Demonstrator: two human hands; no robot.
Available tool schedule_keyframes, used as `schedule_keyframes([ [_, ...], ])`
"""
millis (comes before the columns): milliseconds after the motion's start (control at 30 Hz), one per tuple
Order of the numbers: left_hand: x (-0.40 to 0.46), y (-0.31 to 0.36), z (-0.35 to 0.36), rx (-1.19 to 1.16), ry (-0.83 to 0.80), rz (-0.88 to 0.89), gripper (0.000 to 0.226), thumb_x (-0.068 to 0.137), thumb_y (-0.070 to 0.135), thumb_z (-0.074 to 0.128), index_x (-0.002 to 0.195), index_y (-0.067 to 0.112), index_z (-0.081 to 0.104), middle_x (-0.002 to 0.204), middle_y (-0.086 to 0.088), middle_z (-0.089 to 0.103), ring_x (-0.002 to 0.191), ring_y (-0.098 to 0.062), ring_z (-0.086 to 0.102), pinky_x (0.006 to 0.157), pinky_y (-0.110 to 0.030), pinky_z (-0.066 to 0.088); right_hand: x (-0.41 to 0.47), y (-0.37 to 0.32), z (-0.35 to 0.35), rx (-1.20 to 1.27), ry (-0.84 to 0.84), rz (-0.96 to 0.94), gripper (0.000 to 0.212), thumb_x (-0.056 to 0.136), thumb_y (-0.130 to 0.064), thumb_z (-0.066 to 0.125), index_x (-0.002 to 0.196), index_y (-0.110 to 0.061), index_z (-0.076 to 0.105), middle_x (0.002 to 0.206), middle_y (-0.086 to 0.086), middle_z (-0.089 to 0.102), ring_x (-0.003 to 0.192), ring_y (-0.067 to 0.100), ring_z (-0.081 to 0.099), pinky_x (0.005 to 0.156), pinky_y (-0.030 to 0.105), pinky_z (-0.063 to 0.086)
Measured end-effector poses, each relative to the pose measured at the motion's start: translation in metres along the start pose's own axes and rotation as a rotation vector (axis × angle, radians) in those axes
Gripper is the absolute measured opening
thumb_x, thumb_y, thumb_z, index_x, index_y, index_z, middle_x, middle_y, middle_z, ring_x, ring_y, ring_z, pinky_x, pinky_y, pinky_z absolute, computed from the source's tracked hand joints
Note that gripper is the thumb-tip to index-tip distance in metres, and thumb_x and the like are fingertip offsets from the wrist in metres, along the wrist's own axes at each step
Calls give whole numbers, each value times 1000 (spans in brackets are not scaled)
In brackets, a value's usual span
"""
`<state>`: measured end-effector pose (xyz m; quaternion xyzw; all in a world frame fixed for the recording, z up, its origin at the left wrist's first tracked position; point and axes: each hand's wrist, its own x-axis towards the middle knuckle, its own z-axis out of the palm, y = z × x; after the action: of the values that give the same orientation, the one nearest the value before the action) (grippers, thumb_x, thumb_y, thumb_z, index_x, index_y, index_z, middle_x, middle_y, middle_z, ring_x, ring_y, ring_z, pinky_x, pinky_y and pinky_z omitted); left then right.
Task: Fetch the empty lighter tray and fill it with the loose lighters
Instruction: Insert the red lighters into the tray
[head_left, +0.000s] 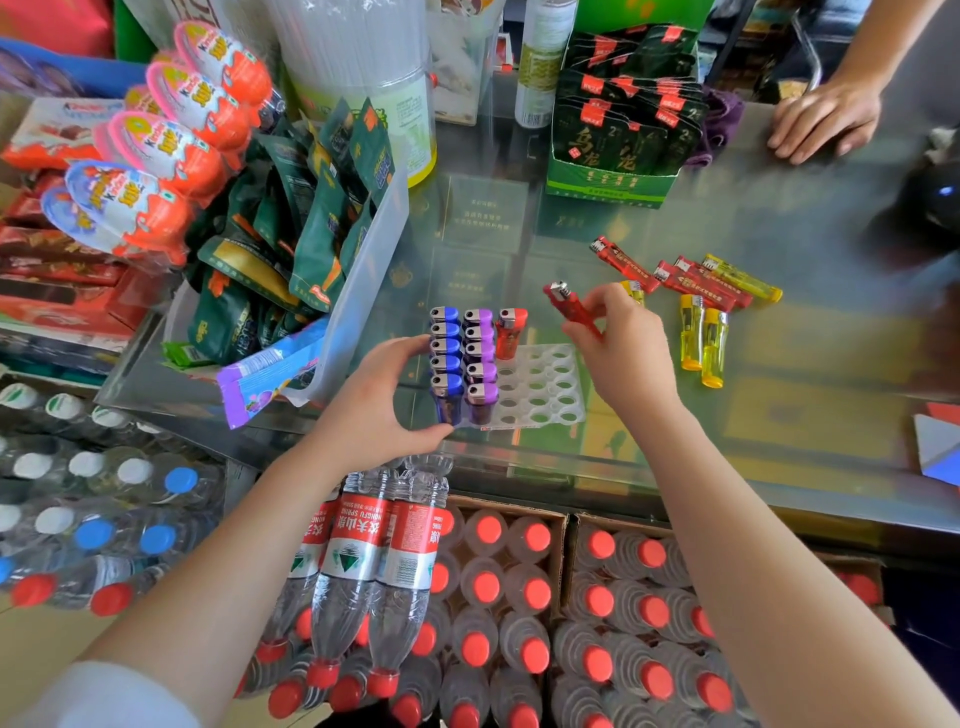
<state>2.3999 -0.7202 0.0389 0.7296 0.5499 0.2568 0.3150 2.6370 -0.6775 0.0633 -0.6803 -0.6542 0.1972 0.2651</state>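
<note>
- Standing at the glass counter, I see the lighter tray at its near edge, a clear plastic grid of round holes.
- Its left two columns are filled: a column of blue lighters and beside it a column of purple lighters, all upright.
- One red lighter stands alone in the third column, at the far end; the holes to the right are bare.
- The left hand cups the tray's left side, thumb at the near corner, fingers curled round the far blue caps.
- The right hand pinches a red lighter in hand, tilted, metal head toward 11 o'clock, above the tray's far right corner.
- Loose at 2 o'clock from the tray: two yellow lighters lying side by side, and beyond them a cluster of red lighters with a long yellow lighter.
- Another person's hand rests flat on the counter at 1 o'clock.
- Water bottles with red caps are packed below the counter.
</note>
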Motion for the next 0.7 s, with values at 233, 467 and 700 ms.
schedule_keyframes([
  [233, -1, 0, 0, -4, 10, 11, 79, 55, 49, 66, 126, 23, 42, 121, 11, 46, 114, 0, 39, 94, -21, 30, -36, -20, 11, 502, 67, -1, 16, 83, -12, 62, 92, -19, 51, 79, 1, 62, 68, 34, 59, 63, 43, 50],
  [467, -2, 0, 0, 16, 12, 11, 75, 57, 37, 72, 124, 22, 43, 118, 12, 45, 111, 2, 38, 90, -15, 28, -47, -23, 21, 505, 18, -94, 12, 81, -15, 47, 88, -19, 55, 79, 3, 64, 68, 26, 62, 65, 41, 52],
  [700, -3, 1, 0, -10, 13, 22, 73, 60, 37, 70, 126, 24, 42, 118, 16, 45, 111, 6, 37, 91, -17, 29, -43, -19, 20, 539, 42, -107, 28, 81, -1, 62, 95, -24, 54, 72, -20, 63, 68, 4, 60, 64, 23, 48],
])
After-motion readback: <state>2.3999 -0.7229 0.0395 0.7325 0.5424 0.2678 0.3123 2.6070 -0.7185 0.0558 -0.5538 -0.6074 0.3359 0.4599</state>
